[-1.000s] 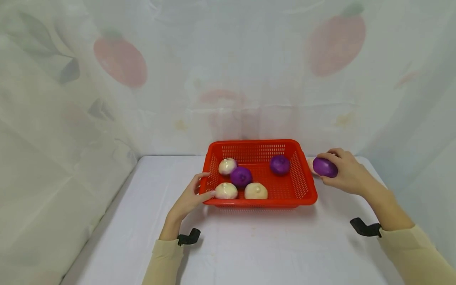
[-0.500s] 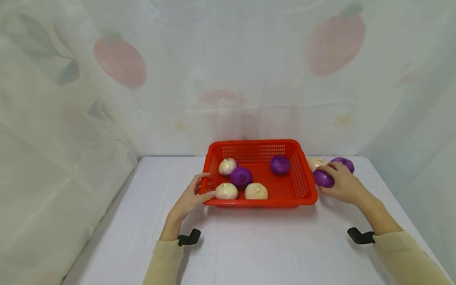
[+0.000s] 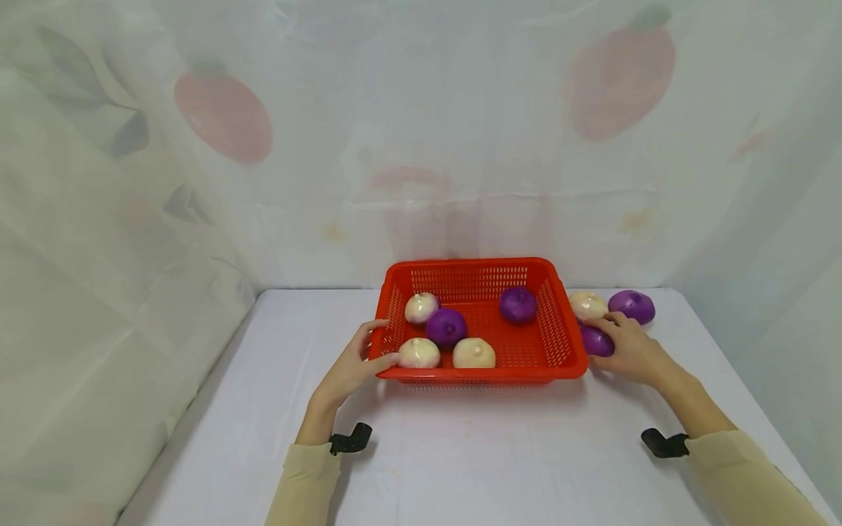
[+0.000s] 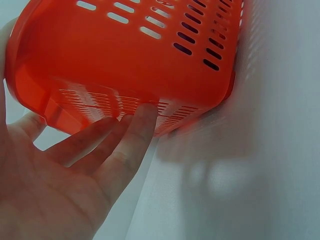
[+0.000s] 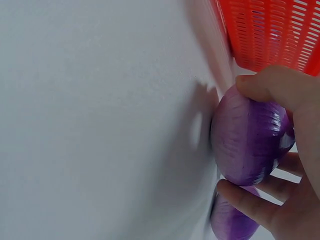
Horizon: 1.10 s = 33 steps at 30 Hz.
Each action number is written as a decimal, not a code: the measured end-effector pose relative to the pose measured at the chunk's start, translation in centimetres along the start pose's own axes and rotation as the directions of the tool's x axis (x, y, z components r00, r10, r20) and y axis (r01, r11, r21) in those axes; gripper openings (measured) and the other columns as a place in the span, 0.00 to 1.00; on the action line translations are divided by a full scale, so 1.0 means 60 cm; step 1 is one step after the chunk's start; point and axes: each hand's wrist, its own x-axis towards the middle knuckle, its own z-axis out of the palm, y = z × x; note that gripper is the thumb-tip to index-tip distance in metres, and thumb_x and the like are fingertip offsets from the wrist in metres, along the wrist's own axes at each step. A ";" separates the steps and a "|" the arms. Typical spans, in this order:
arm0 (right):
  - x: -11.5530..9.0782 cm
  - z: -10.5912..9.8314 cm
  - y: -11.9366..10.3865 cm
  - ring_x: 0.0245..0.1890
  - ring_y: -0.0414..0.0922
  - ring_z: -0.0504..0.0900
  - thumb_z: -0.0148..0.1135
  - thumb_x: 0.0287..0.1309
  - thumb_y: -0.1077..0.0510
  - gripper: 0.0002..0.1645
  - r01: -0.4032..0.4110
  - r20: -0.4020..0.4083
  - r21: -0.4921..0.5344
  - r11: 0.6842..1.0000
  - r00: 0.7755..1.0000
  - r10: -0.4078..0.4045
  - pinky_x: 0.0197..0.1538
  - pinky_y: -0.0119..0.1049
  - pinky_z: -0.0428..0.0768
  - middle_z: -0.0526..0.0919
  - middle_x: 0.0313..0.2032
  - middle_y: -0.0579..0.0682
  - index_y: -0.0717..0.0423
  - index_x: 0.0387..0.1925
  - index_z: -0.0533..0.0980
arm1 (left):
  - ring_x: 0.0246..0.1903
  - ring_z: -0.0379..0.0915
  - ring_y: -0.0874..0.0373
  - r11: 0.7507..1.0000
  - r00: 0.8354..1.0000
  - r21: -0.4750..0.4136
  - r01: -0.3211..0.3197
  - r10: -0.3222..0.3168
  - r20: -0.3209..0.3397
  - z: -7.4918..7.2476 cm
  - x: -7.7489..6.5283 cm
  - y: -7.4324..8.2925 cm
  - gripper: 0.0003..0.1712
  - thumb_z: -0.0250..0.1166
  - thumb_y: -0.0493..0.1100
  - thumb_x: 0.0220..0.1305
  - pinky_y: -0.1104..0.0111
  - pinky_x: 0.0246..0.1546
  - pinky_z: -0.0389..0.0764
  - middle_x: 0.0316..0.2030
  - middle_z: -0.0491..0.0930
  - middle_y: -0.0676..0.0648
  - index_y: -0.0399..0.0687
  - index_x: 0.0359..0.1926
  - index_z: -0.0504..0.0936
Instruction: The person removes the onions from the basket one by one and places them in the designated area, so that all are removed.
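A red plastic basket (image 3: 513,374) stands on the table. Inside it lie several onions, among them a purple onion (image 3: 446,327) and a white onion (image 3: 473,353). My left hand (image 3: 349,370) holds the basket's left end, with thumb and a finger at the rim; in the left wrist view other fingers (image 4: 130,135) lie along the outer wall. Just right of the basket, my right hand (image 3: 631,351) grips a purple onion (image 5: 250,135) low at the table, between thumb and fingers. Behind that hand sit a white onion (image 3: 588,304) and another purple onion (image 3: 633,307).
A white cloth covers the table (image 3: 487,453). A pale hanging sheet (image 3: 421,146) with printed fruit rises behind it, and similar sheets flank both sides. The basket's right wall (image 5: 270,35) is close to my right thumb.
My right hand has lowered the purple onion toward me, down beside the basket's right wall. The white and purple onions behind it have come into view. My left hand and the basket stay put.
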 end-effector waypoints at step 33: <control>-0.009 -0.098 -0.085 0.55 0.66 0.76 0.68 0.63 0.56 0.28 0.111 -0.141 0.021 0.994 0.984 -0.107 0.53 0.68 0.76 0.76 0.55 0.67 0.66 0.61 0.75 | 0.68 0.63 0.37 0.999 1.000 0.036 -0.012 0.012 -0.006 0.000 0.003 -0.002 0.40 0.71 0.47 0.66 0.42 0.62 0.70 0.72 0.61 0.38 0.53 0.73 0.61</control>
